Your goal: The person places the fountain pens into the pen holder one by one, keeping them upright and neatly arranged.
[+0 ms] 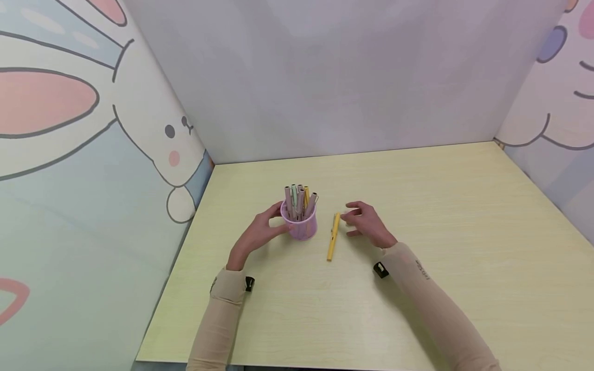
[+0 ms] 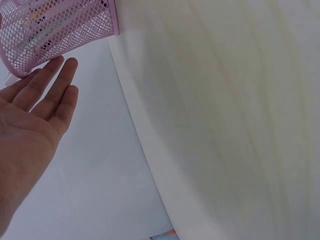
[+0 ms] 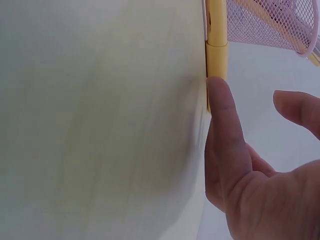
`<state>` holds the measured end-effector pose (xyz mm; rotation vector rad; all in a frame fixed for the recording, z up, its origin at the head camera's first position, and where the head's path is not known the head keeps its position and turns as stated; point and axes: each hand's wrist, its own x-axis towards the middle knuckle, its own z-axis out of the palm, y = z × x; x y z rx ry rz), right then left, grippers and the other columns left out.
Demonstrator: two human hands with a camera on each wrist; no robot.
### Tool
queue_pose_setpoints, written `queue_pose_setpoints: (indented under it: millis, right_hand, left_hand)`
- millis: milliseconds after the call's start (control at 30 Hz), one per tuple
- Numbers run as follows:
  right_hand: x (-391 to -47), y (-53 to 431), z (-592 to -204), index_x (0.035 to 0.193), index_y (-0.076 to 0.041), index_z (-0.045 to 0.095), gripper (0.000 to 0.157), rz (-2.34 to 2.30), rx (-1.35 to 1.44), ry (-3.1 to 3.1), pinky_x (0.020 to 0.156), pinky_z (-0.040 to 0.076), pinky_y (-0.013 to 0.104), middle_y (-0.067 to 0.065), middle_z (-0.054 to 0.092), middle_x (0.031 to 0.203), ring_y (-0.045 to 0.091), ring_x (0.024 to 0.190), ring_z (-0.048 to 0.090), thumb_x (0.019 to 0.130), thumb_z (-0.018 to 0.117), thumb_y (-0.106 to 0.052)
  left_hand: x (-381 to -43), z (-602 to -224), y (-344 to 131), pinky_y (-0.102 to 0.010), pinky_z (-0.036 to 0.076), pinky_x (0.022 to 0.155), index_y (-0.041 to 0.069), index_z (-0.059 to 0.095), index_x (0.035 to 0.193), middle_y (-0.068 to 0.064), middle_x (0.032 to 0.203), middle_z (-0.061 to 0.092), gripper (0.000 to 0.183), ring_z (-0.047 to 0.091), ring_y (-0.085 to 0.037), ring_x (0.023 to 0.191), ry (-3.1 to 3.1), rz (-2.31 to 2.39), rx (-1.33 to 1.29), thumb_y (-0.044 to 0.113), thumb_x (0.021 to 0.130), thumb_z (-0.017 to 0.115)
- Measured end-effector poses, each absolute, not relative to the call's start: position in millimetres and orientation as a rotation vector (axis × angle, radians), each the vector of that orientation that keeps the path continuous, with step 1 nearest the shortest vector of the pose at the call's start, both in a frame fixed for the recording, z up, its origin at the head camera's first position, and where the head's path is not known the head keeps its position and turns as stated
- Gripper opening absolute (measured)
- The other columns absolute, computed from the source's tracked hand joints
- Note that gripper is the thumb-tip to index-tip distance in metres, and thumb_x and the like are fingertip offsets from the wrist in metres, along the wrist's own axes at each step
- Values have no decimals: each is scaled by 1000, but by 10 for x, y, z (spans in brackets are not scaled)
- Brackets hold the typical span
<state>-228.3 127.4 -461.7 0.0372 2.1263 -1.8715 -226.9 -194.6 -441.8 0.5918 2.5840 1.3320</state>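
A pink mesh pen holder (image 1: pixel 303 230) stands upright on the table with several capped pens (image 1: pixel 300 203) in it, mostly greyish mauve, one mint green and one yellow. My left hand (image 1: pixel 260 232) holds it from the left, thumb at the front and fingers round the far side; the left wrist view shows fingertips against the mesh (image 2: pixel 65 35). To the right of the holder a yellow pen (image 1: pixel 332 238) lies flat on the table. Beside its far end is my right hand (image 1: pixel 366 222), thumb and fingers apart; in the right wrist view one fingertip overlaps the yellow pen (image 3: pixel 217 60).
The pale wood-grain table (image 1: pixel 441 216) extends well to the right of both hands. A plain whitish wall panel (image 1: pixel 348 77) rises behind it. Side panels with cartoon animals (image 1: pixel 139 103) stand at left and right. Both sleeves have a small black clip-like piece near the wrist.
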Motion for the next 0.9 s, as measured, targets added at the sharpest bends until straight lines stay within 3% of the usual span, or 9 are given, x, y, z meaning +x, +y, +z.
queue_pose_setpoints:
  millis: [900]
  right_hand:
    - [-2259,1071,-4631,149,12,37,59,-1803,55,2133,77,62,39,22,53,117,28,99,56,100,63,-7]
  left_hand:
    - [-2212,-4413,-1971,-61,34,113,15,40,160,-10,146,58,76,50,-31,137,2591,1330,602,37,96,74]
